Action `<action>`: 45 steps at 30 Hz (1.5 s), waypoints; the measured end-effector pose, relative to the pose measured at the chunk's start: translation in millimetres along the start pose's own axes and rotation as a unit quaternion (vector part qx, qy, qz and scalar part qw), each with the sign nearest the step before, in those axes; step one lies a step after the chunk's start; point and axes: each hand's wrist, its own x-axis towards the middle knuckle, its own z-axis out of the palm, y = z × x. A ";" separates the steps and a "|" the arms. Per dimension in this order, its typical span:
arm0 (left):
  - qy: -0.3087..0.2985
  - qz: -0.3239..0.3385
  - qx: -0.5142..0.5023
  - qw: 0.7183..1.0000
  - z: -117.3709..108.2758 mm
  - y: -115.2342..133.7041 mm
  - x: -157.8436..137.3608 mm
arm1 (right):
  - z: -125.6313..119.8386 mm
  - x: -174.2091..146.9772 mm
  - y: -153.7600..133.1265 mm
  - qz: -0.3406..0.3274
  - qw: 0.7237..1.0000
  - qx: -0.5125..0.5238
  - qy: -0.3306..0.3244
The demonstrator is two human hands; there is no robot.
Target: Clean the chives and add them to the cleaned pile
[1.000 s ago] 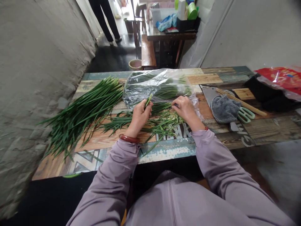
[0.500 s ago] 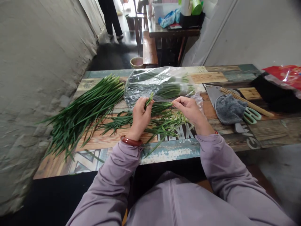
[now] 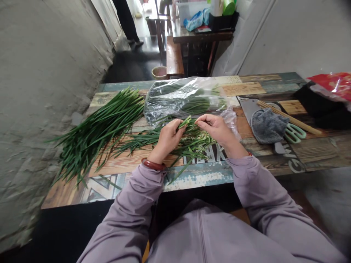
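Observation:
My left hand (image 3: pixel 170 136) is closed around a small bunch of garlic chives (image 3: pixel 186 121), their pale stem ends pointing up and right past the thumb. Just right of those ends, my right hand (image 3: pixel 215 128) pinches a chive between thumb and fingertips; most of that chive is hidden. Loose chives and pale trimmings (image 3: pixel 196 148) lie on the table beneath both hands. To the left spreads a big pile of garlic chives (image 3: pixel 101 128). Behind my hands lies a clear plastic bag (image 3: pixel 175 96) with more chives inside.
The table (image 3: pixel 208 179) has a patchwork wood pattern. On its right are a cleaver (image 3: pixel 246 106), a grey cloth (image 3: pixel 268 126), wooden chopsticks (image 3: pixel 301 122), green-handled scissors (image 3: pixel 296 133) and a red plastic bag (image 3: pixel 333 86). Beyond stand a bench (image 3: pixel 174 56), a basket (image 3: pixel 159 72) and a person's legs (image 3: pixel 126 22).
My left hand has moved slightly right and tilted its bunch rightward. My right hand has come a little left, so the fingertips are closer together. The person in the background has shifted their legs.

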 end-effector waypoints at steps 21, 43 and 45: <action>0.018 -0.048 -0.027 0.998 -2.7 -1.7 1.7 | -3.0 0.6 -8.7 0.005 0.997 0.049 0.063; 0.015 -0.077 -0.115 0.990 -2.3 -2.0 0.9 | 16.8 -4.4 -5.2 -0.026 0.996 -0.069 0.058; 0.007 -0.044 -0.079 0.996 -2.2 -1.1 1.0 | 17.6 -4.7 -6.6 -0.029 0.995 -0.068 0.060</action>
